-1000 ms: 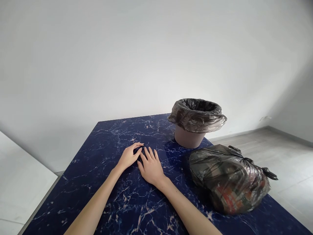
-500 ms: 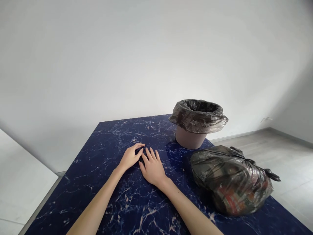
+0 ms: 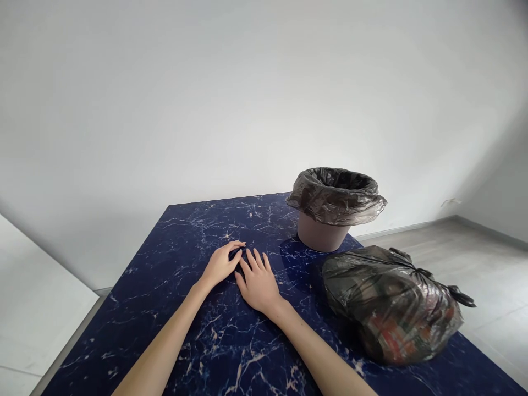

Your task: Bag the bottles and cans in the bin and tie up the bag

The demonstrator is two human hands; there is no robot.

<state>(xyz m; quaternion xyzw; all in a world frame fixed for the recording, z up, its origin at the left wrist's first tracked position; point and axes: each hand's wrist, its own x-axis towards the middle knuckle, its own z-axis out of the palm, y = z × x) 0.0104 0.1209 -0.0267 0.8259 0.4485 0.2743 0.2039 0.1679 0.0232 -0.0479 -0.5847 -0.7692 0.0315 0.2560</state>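
Note:
Both hands rest on a dark blue marble-patterned table [image 3: 198, 231], close beside each other. My left hand [image 3: 223, 262] lies on its edge with the fingers stretched out and nothing in them. Palm down, my right hand [image 3: 259, 283] lies flat with its fingers spread, its fingertips by the left thumb. To the right is a full black trash bag [image 3: 391, 308], knotted at its right end, with reddish contents showing through. Behind it stands a pinkish-grey trash bin [image 3: 324, 234], upright, with a black bin liner [image 3: 342, 206] folded over its rim.
A pale wall [image 3: 206, 110] rises behind the table's far edge. Light grey floor [image 3: 487, 275] shows at the right, beyond the table's edge. At the lower left stands a white panel [image 3: 41, 308].

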